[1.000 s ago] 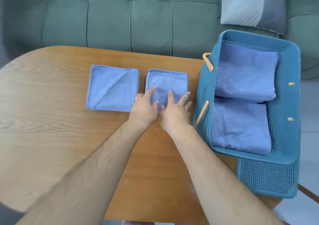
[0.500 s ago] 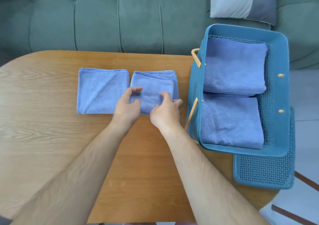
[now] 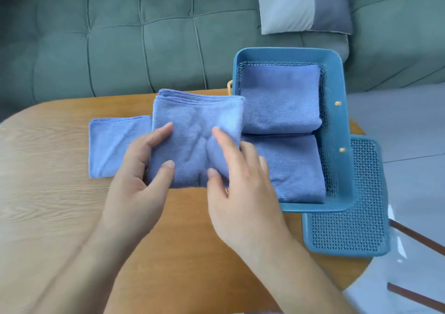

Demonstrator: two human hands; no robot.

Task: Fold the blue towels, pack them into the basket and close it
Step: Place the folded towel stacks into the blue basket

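Observation:
I hold a folded blue towel (image 3: 192, 126) lifted off the wooden table (image 3: 48, 205). My left hand (image 3: 142, 169) grips its left side, thumb on top. My right hand (image 3: 238, 181) pinches its right side. A second folded blue towel (image 3: 110, 145) lies flat on the table to the left, partly hidden behind the held one. The blue basket (image 3: 337, 145) stands at the right with two folded towels inside, a far one (image 3: 281, 97) and a near one (image 3: 296, 169). Its perforated lid (image 3: 349, 229) lies flat, partly under the basket's near right corner.
A green tufted sofa (image 3: 120, 37) runs along the far side of the table, with a grey and white cushion (image 3: 301, 3) on it. Pale floor (image 3: 409, 126) shows at the right, where brown chair or table legs (image 3: 419, 236) cross.
Both hands pressed flat on the right towel, then took hold of its near edge. Now the towel is lifted off the table and carried toward the basket.

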